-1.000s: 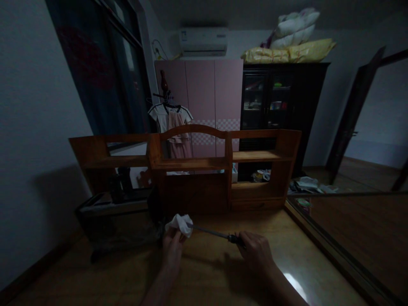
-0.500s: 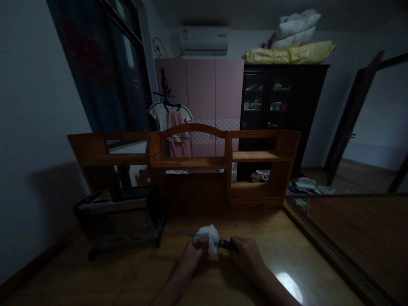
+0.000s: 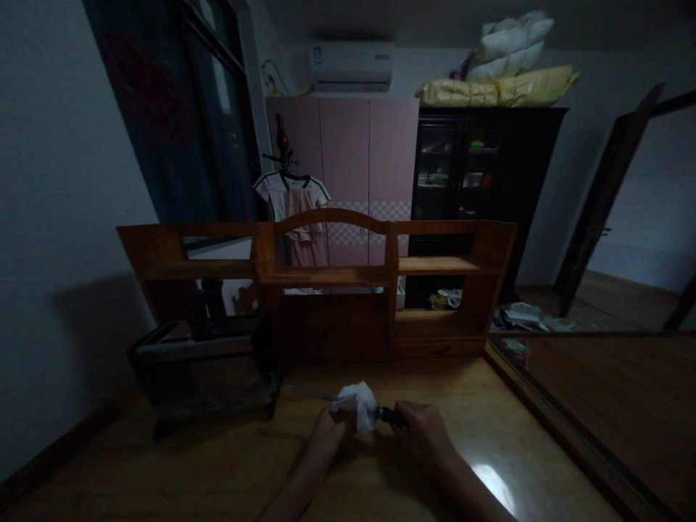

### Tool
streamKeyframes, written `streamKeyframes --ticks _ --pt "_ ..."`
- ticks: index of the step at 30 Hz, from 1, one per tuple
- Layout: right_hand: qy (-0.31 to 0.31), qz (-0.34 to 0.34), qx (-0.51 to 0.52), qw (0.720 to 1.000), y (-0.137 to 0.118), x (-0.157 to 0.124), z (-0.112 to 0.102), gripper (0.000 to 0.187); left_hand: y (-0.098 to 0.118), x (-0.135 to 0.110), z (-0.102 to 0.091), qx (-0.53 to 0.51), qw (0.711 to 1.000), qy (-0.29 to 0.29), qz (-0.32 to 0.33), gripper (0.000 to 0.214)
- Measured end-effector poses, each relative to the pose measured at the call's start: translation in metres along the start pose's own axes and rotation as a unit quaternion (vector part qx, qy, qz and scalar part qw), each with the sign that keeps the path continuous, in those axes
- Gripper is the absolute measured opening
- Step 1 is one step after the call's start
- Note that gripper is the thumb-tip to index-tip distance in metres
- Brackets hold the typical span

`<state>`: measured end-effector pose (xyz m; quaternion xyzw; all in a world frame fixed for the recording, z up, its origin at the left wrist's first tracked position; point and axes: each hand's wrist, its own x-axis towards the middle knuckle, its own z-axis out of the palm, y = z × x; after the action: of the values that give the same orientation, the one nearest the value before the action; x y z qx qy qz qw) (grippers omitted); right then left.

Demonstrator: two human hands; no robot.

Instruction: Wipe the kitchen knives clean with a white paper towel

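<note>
A knife (image 3: 393, 417) with a dark handle is held crosswise over the wooden desk, its thin blade pointing left. My right hand (image 3: 424, 429) is closed around the handle. A crumpled white tissue (image 3: 359, 402) is folded over the middle of the blade. My left hand (image 3: 329, 428) is closed on this tissue, pinching it about the blade; some of its fingers are hidden beneath. The blade's tip shows beyond the tissue, near the dark glass tank.
A dark glass tank (image 3: 206, 384) stands on the desk (image 3: 348, 486) at the left. Behind my hands rises a wooden shelf unit (image 3: 326, 276). A raised wooden edge (image 3: 536, 406) runs along the right, and a bright reflection lies on the desktop.
The view has shifted very slightly. Both hands keep their hold, with the knife and tissue in nearly the same place.
</note>
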<state>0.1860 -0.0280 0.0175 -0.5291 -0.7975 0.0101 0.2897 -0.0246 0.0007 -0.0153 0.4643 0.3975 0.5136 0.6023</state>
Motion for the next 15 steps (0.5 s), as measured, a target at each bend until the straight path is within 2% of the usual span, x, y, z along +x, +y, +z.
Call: streamKeyframes --ticks 5,15 --pt "-0.002 0.007 -0.006 1.000 0.0010 0.0000 0.0010 0.008 0.0026 -0.0012 -0.0023 0.028 0.997 -0.029 0.060 0.041" --pt "-0.014 0.012 0.000 1.000 -0.0009 0.0006 -0.0020 0.008 0.0075 -0.0026 -0.0003 0.049 0.998 -0.016 0.046 0.040"
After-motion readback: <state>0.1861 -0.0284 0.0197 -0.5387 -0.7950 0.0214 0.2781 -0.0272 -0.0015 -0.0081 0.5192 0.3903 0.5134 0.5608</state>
